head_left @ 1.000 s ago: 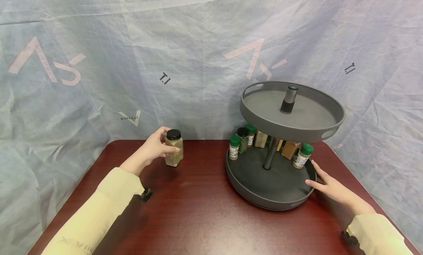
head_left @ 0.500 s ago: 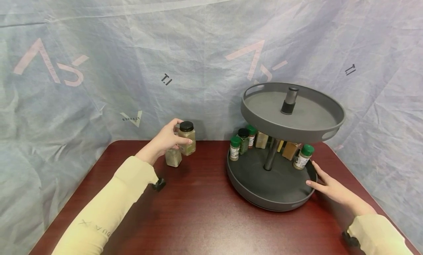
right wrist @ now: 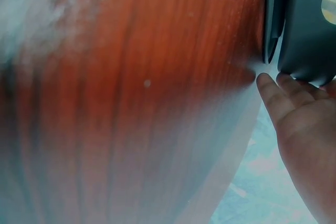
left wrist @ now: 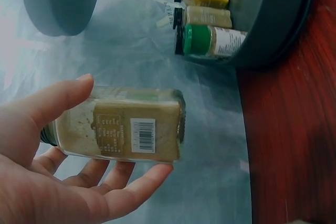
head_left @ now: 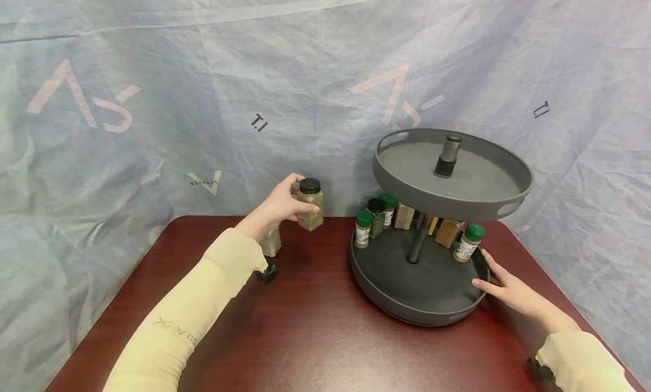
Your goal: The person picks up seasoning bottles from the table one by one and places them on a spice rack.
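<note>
My left hand (head_left: 286,203) holds a square clear spice jar (head_left: 311,214) with a black lid, lifted above the table. In the left wrist view the thumb lies along one side of this jar (left wrist: 139,127) and the fingers along the other; a barcode label faces the camera. Behind my left wrist a second jar (head_left: 272,244) stands on the table, partly hidden. At the far right my right hand (head_left: 516,290) rests against the rim of the lower tier of a dark grey two-tier turntable (head_left: 422,310), fingers straight, its thumb over the edge. In the right wrist view the fingertips (right wrist: 286,77) meet the outer wall.
Several spice jars line the lower tier, including a green-capped one (head_left: 362,234) at left and another green-capped one (head_left: 468,246) beside my right hand. The upper tier (head_left: 473,177) overhangs them on a central post (head_left: 418,242). A grey cloth (head_left: 315,98) hangs behind the red-brown table (head_left: 315,324).
My left hand has raised the jar and carried it to the right, uncovering another jar on the table behind it. The right hand stays at the turntable's rim.
</note>
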Demonstrator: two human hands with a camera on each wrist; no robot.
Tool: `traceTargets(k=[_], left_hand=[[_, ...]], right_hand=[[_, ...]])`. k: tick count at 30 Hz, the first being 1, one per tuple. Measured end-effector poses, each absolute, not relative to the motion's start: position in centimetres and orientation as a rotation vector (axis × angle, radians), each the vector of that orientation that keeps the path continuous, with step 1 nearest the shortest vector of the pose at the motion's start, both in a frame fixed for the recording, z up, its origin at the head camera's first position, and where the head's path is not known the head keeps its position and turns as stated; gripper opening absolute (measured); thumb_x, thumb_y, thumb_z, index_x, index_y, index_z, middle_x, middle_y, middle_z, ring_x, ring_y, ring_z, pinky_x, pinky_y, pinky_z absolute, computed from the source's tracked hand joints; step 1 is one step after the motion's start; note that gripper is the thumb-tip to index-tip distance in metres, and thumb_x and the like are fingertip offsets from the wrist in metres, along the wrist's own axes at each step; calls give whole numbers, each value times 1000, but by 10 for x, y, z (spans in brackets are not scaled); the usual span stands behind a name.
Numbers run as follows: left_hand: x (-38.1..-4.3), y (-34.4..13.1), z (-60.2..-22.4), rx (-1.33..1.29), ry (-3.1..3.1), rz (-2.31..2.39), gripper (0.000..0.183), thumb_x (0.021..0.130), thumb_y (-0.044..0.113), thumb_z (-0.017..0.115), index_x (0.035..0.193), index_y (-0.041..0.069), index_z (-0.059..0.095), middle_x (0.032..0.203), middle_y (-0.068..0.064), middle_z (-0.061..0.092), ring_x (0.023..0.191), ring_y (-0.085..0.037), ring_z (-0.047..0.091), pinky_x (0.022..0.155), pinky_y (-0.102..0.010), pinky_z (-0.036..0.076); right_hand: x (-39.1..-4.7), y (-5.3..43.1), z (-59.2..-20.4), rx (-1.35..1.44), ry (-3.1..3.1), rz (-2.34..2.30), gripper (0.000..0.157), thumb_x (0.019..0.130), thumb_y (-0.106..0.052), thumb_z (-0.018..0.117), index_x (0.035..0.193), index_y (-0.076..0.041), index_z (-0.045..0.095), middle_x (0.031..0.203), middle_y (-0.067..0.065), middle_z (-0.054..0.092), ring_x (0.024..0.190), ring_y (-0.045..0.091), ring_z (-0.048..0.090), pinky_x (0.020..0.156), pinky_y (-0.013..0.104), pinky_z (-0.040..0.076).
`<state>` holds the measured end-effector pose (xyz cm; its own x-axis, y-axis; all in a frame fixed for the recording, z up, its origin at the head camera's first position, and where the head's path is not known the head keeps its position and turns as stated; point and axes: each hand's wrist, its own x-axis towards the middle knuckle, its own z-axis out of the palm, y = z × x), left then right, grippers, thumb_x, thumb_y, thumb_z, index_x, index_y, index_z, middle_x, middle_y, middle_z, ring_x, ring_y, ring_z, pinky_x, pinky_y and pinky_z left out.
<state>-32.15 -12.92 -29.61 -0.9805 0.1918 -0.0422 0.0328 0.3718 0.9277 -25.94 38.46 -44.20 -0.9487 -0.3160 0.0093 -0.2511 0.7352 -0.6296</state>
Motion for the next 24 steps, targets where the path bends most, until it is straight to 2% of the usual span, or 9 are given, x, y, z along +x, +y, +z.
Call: traceTargets(k=[5, 12, 17, 20, 24], left_hand=[[-325, -112, -296, 243, 2442, 1707, 68, 76, 7, 79, 131, 17, 40, 122, -15, 45, 93, -28, 61, 78, -48, 52], [-328, -98, -300, 253, 2418, 1720, 72, 76, 8, 79, 135, 18, 38, 125, -15, 43, 102, -31, 59, 80, -49, 52], [-330, -88, -304, 255, 2425, 1722, 71, 76, 9, 79, 134, 18, 39, 128, -14, 43, 102, -31, 59, 78, -49, 52], [-332, -81, -306, 260, 2431, 1718, 71, 76, 10, 80, 134, 19, 39, 129, -13, 43, 97, -28, 59, 76, -47, 53], [-332, -71, -309, 288, 2435, 1703, 72, 76, 11, 80, 135, 19, 39, 128, -13, 44, 83, -24, 58, 63, -38, 52]], right_hand=[[-258, 388, -442, -470, 2838, -1004, 87, 95, -28, 57, 152, -14, -7, 153, 30, 8, 127, 55, 31, 80, -1, 28], [-258, 386, -441, -473, 2828, -1019, 87, 95, -27, 57, 152, -13, -6, 153, 31, 8, 128, 56, 29, 81, -2, 27], [-259, 383, -439, -472, 2839, -999, 87, 95, -29, 58, 152, -9, -4, 152, 31, 9, 128, 55, 30, 81, -2, 27], [-259, 382, -439, -471, 2841, -988, 87, 95, -29, 58, 152, -8, -4, 152, 31, 10, 127, 55, 31, 80, -1, 27], [-258, 382, -440, -472, 2835, -1002, 87, 95, -28, 58, 152, -8, -5, 152, 32, 9, 128, 56, 29, 81, -2, 26]])
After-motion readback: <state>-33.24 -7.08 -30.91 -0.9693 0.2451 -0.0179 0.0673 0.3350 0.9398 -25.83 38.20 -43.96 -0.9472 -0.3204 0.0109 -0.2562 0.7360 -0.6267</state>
